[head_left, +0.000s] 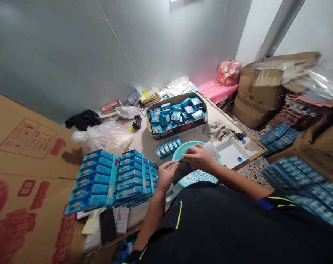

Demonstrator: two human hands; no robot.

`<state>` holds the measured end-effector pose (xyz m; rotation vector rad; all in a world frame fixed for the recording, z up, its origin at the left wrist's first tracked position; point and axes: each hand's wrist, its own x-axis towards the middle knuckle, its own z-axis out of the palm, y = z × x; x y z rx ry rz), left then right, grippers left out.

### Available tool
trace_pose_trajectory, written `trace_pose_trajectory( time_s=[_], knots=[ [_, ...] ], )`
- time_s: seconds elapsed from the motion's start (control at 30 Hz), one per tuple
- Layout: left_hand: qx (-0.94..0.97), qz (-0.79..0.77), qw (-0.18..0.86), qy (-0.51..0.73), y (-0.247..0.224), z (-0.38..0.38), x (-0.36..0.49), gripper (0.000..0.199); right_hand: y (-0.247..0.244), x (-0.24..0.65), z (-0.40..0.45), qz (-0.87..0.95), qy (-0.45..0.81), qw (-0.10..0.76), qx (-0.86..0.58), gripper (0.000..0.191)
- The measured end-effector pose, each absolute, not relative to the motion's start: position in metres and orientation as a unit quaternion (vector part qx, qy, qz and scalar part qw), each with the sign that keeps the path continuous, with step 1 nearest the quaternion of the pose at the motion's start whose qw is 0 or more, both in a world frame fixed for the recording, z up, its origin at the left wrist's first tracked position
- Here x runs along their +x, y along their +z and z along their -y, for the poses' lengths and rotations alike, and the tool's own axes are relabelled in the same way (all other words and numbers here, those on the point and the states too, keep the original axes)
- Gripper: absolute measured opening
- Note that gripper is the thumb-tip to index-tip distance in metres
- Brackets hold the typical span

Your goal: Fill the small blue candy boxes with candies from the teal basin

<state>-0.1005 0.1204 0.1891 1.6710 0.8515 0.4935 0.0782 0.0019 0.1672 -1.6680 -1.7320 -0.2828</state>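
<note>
Over a turquoise basin (180,149) of small pale blue pieces, my left hand (167,174) and my right hand (197,157) meet. Both have their fingers closed round a dark flat item (183,171), whose exact kind I cannot make out. A clear plastic container (210,149) lies at the basin's rim beside my right hand. Just behind the basin stands a short row of small blue packs (168,147). Farther back, an open carton (177,128) is filled with similar blue packs.
Stacked blue blister cards (96,179) stand at the left, with a black phone (107,224) in front. A white tray (232,152), a grey cloth (220,130) and plastic bags (107,135) lie around. Cardboard boxes (258,91) stand at the right and a large one (28,176) at the left.
</note>
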Motion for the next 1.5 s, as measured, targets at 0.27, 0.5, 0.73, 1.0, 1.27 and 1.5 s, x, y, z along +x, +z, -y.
trace_pose_trajectory(
  time_s=[0.27, 0.5, 0.73, 1.0, 1.27, 1.5],
  knots=[
    [0.709, -0.359, 0.568, 0.214, 0.185, -0.119, -0.104, 0.034, 0.159, 0.070, -0.002, 0.654, -0.124, 0.405, -0.627, 0.016],
    [0.686, -0.359, 0.583, 0.247, 0.181, -0.113, -0.102, 0.036, 0.159, 0.054, -0.002, 0.580, -0.099, 0.446, -0.675, 0.016],
    [0.697, -0.325, 0.588, 0.252, 0.183, -0.115, -0.102, 0.033, 0.167, 0.059, -0.003, 0.575, -0.070, 0.439, -0.687, 0.020],
    [0.715, -0.337, 0.555, 0.259, 0.195, -0.113, -0.102, 0.030, 0.175, 0.060, 0.005, 0.599, -0.049, 0.438, -0.668, 0.024],
    [0.747, -0.337, 0.513, 0.253, 0.207, -0.112, -0.102, 0.027, 0.167, 0.058, 0.006, 0.594, -0.100, 0.429, -0.673, 0.030],
    [0.728, -0.350, 0.538, 0.241, 0.205, -0.109, -0.103, 0.026, 0.167, 0.065, 0.002, 0.613, -0.133, 0.452, -0.635, 0.022]
  ],
)
